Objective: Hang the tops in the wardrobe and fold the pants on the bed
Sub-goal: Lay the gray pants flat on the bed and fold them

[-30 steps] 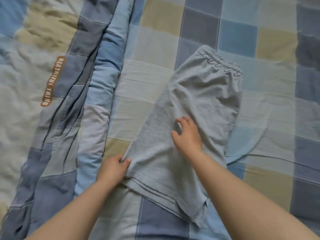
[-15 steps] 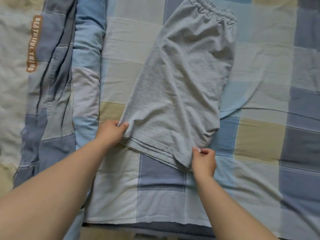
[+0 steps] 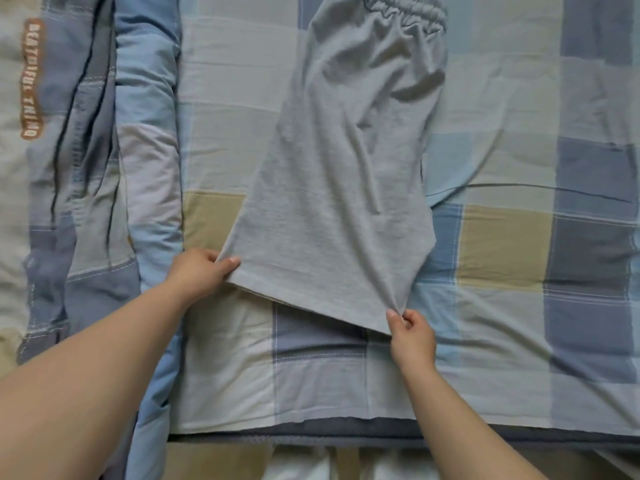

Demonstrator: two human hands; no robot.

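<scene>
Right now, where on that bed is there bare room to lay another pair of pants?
The widest bare stretch is the checked sheet right of the grey pants. A smaller patch lies between the hem and the bed's near edge, between the left hand and right hand. Left is crowded: the bunched quilt fills it.

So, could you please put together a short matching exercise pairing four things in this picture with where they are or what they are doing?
Column one:
1. left hand
2. right hand
3. elastic waistband
4. orange lettering

Column two:
A. at the far end of the grey shorts
B. pinches the near right hem corner
C. on the rumpled quilt at the left
D. grips the near left hem corner

Pairs: 1-D, 2-B, 3-A, 4-C
</scene>
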